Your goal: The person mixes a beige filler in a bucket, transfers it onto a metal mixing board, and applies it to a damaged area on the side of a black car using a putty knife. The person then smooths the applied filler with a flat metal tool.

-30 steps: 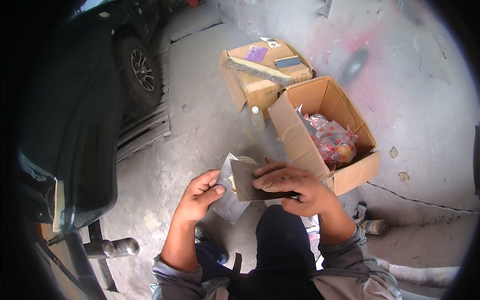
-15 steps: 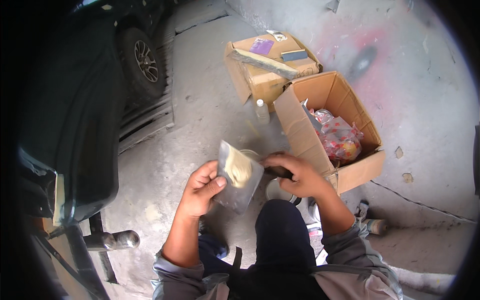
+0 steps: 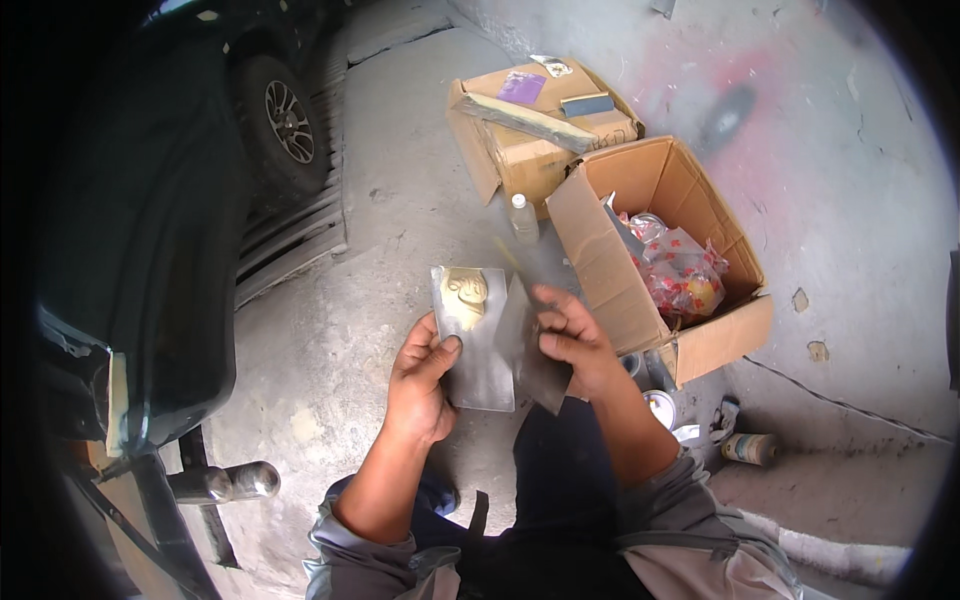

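Observation:
My left hand (image 3: pixel 420 380) grips a grey rectangular plate (image 3: pixel 472 370) by its left side, with a lump of pale beige paste (image 3: pixel 465 295) smeared near its top end. My right hand (image 3: pixel 568 340) holds a darker, blurred flat blade (image 3: pixel 535 380) at an angle, close beside the plate's right edge. Behind and beneath the right hand are some cans, among them a round white container (image 3: pixel 660 408), partly hidden by my arm.
A dark vehicle (image 3: pixel 150 250) with a wheel stands left; a round metal bar (image 3: pixel 235 483) juts below it. Ahead are a taped cardboard box (image 3: pixel 535 170), an open box (image 3: pixel 620 270) holding crumpled plastic, and a bottle (image 3: pixel 524 220). A cable and spray can (image 3: pixel 750 450) lie right.
My hands have raised the plate and blade slightly. The blade, earlier over the plate, has swung right and stands more upright, leaving the paste visible.

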The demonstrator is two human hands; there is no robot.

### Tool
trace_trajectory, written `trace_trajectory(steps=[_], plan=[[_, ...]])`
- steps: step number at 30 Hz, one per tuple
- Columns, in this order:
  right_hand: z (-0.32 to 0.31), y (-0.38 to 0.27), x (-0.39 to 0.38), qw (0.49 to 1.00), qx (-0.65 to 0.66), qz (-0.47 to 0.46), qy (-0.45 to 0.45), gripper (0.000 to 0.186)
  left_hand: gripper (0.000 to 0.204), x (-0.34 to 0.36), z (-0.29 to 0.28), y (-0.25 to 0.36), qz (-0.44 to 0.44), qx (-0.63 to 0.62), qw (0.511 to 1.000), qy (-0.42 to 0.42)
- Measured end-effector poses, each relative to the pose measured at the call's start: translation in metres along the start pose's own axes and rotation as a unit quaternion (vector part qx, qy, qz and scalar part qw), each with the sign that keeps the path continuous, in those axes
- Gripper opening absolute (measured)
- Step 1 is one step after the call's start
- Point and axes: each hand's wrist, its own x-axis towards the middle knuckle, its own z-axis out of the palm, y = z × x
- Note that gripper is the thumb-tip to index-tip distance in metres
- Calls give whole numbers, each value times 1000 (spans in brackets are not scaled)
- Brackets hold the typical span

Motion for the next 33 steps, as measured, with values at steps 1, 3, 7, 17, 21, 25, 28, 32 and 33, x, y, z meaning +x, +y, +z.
trace_trajectory(steps=[1, 3, 7, 17, 21, 25, 28, 32, 33], plan=[[-4, -2, 3, 1000, 6, -15, 11, 61, 32, 1, -3, 0, 0, 8, 1000, -3], [-11, -6, 4, 998, 4, -43, 51, 61, 32, 3, -12, 0, -1, 25, 1000, -11], [12, -12, 0, 978, -57, -151, 129, 62, 28, 3, -15, -1, 6, 6, 999, 41], [39, 25, -33, 841, -474, -260, 4, 47, 32, 7, -9, -21, 141, 1, 987, 74], [51, 11, -35, 876, -413, -241, 58, 47, 34, 6, -7, -20, 172, 39, 981, 83], [67, 12, -29, 911, -323, -239, 90, 47, 36, 3, -7, -26, 194, 64, 975, 89], [41, 32, -31, 841, -502, -199, 41, 46, 37, 2, -6, -18, 202, 74, 972, 93], [17, 28, -39, 821, -535, -172, 101, 57, 37, 5, -10, -10, 193, 60, 975, 98], [16, 23, -34, 873, -433, -164, 152, 63, 35, 8, -11, -8, 178, 49, 978, 99]])
